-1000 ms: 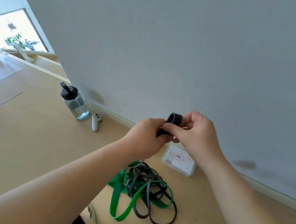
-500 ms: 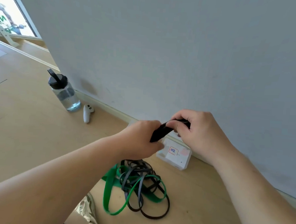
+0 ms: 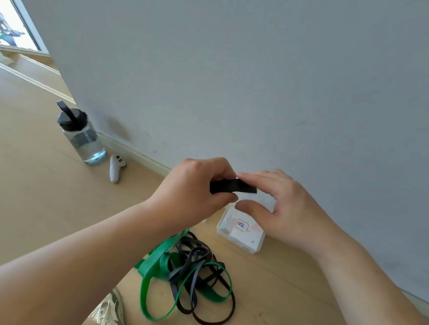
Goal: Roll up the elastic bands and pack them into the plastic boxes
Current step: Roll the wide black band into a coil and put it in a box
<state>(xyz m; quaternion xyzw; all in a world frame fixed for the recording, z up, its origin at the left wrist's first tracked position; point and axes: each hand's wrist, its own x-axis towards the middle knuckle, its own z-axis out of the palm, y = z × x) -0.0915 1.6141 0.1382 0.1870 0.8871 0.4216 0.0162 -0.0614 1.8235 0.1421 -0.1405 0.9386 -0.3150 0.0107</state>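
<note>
My left hand [image 3: 193, 188] pinches one end of a flattened black elastic band [image 3: 233, 186] in the air above the floor. My right hand [image 3: 278, 207] sits just right of it, fingertips touching the band's other end, thumb below and apart from the fingers. Directly beneath lies a clear plastic box [image 3: 241, 234] with a closed lid and a red-framed label, close to the wall. A tangled pile of green and black elastic bands [image 3: 190, 275] rests on the wooden floor nearer to me.
A water bottle [image 3: 82, 134] with a black cap stands by the baseboard at the left, a white controller [image 3: 115, 168] beside it. The grey wall [image 3: 265, 77] runs diagonally behind. A shoe [image 3: 107, 312] shows at the bottom edge.
The black band went from a small roll held up between both hands to a flattened strip held lower, over the box. The right hand's grip has loosened.
</note>
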